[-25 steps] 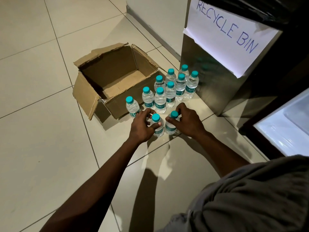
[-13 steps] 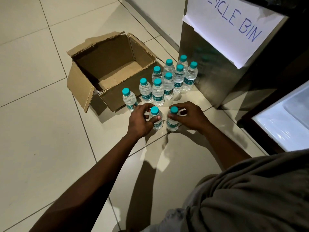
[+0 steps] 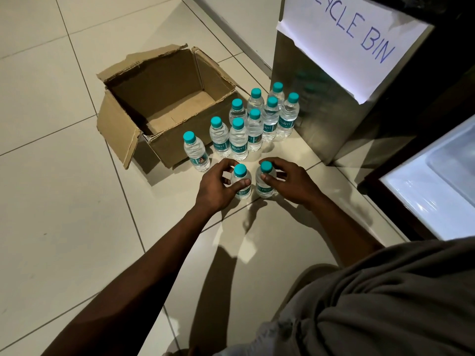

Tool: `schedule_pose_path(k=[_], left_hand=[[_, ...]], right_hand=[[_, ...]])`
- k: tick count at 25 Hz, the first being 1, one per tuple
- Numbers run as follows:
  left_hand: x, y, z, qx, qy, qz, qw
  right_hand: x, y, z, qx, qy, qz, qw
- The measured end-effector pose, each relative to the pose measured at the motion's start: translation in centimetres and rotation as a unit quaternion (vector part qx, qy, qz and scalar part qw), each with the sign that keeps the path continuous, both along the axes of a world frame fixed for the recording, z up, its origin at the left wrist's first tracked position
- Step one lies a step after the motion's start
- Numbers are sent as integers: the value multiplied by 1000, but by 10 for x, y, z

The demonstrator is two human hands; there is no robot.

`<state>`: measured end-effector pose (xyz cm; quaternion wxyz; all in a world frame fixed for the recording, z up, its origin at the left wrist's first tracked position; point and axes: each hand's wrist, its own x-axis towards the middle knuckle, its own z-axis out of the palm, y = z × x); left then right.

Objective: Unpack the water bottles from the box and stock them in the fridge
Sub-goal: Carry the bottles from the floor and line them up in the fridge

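An open cardboard box (image 3: pixel 123 129) lies on the tiled floor, and its inside looks empty. Several small clear water bottles with teal caps (image 3: pixel 270 119) stand upright in a cluster between the box and a steel bin. Two more stand nearest me. My left hand (image 3: pixel 218 188) wraps around the left one (image 3: pixel 241 185). My right hand (image 3: pixel 290 183) grips the right one (image 3: pixel 264 181). Both bottles rest on the floor. The lit white interior of the fridge (image 3: pixel 434 186) shows at the right edge.
A steel bin (image 3: pixel 316 98) with a paper sign reading "RECYCLE BIN" (image 3: pixel 352 39) stands just behind the bottles. A lone bottle (image 3: pixel 196 152) stands by the box's front corner. Wide bare floor tiles lie to the left and toward me. My grey clothing fills the lower right.
Both hands have kept their hold on the two nearest bottles. The camera has shifted slightly, so the scene sits a little lower and left in view.
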<state>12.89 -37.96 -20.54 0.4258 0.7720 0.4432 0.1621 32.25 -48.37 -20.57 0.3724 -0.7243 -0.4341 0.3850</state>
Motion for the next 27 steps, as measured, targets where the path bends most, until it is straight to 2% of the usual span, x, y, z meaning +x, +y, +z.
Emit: schedule_pose_path(k=[6, 10, 16, 23, 27], left_hand=[[1, 3, 2, -33, 41, -57, 997], [5, 1, 2, -38, 68, -74, 994], [9, -4, -1, -58, 40, -51, 996], [14, -8, -6, -94, 10, -44, 995], [20, -2, -5, -160, -17, -48, 986]], right_hand=[[5, -9, -10, -24, -11, 49, 998], [5, -10, -13, -27, -28, 32, 999], [3, -15, -15, -1, -36, -21, 999], [0, -17, -20, 5, -18, -28, 999], [2, -17, -20, 18, 12, -69, 997]])
